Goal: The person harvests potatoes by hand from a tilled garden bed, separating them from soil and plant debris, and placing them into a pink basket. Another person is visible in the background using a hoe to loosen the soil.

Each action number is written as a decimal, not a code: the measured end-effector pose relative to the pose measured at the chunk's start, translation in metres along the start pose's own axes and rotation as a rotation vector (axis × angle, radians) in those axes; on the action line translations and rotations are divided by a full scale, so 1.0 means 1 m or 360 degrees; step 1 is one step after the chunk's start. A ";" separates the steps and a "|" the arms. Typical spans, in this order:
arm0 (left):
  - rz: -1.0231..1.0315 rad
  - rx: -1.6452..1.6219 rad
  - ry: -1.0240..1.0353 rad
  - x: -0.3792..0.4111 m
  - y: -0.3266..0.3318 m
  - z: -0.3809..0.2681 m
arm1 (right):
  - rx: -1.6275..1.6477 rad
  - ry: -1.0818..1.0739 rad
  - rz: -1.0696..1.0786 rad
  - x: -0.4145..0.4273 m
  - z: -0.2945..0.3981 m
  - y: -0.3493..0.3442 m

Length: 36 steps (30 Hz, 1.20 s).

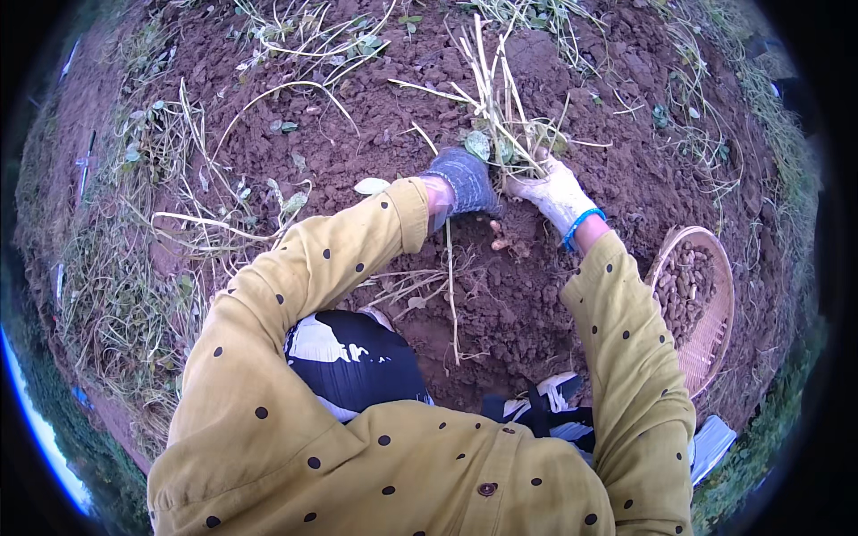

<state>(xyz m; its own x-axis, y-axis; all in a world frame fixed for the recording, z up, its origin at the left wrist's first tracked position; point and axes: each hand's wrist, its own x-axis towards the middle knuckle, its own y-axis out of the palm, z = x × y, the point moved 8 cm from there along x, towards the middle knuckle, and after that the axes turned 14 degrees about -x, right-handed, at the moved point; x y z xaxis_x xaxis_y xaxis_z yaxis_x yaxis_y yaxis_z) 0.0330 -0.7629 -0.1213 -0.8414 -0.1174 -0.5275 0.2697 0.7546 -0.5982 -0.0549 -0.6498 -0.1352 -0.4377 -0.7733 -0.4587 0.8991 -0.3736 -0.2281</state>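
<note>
A peanut plant point(499, 107) with pale, mostly bare stems and a few leaves stands up from the reddish-brown soil in front of me. My right hand point(553, 191), in a white glove with a blue cuff, is closed around the base of its stems. On the other side of the base is my left hand point(464, 179) in a dark grey glove, its fingers turned down and hidden from view. Just below the hands, a few peanut pods point(499, 240) lie against the loosened earth. One long loose stem point(451, 295) runs down the soil below my left hand.
At the right, a woven bamboo basket point(720, 321) holds many peanut pods point(684, 288). Pulled vines point(154, 321) are heaped on the left, with more vines point(301, 33) across the far soil. My dark-and-white patterned knee point(355, 362) is close below my left forearm.
</note>
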 end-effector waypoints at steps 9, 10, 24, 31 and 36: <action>-0.0737 -0.1640 0.0691 -0.076 -0.111 -0.054 | -0.0098 -0.0632 -0.0401 -0.051 0.159 -0.065; -0.1020 -0.1026 0.0813 -0.087 -0.116 -0.057 | -0.0086 -0.0680 -0.0535 -0.058 0.171 -0.065; -0.0529 -0.0795 0.0656 -0.019 -0.049 -0.016 | -0.0858 0.0051 -0.0421 -0.003 -0.046 -0.062; -0.0826 -0.0982 0.0283 -0.026 -0.081 0.025 | 0.0072 -0.0275 -0.0699 -0.033 0.044 -0.060; -0.0300 -0.1058 0.0128 -0.033 -0.039 0.020 | -0.1725 -0.0146 -0.0291 -0.001 0.063 -0.027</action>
<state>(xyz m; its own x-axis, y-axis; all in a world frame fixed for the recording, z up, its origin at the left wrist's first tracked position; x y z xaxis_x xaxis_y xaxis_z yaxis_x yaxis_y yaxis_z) 0.0600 -0.8016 -0.0928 -0.8847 -0.2565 -0.3892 -0.2069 0.9643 -0.1652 -0.0783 -0.6710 -0.0743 -0.5216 -0.8038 -0.2860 0.3201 0.1263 -0.9389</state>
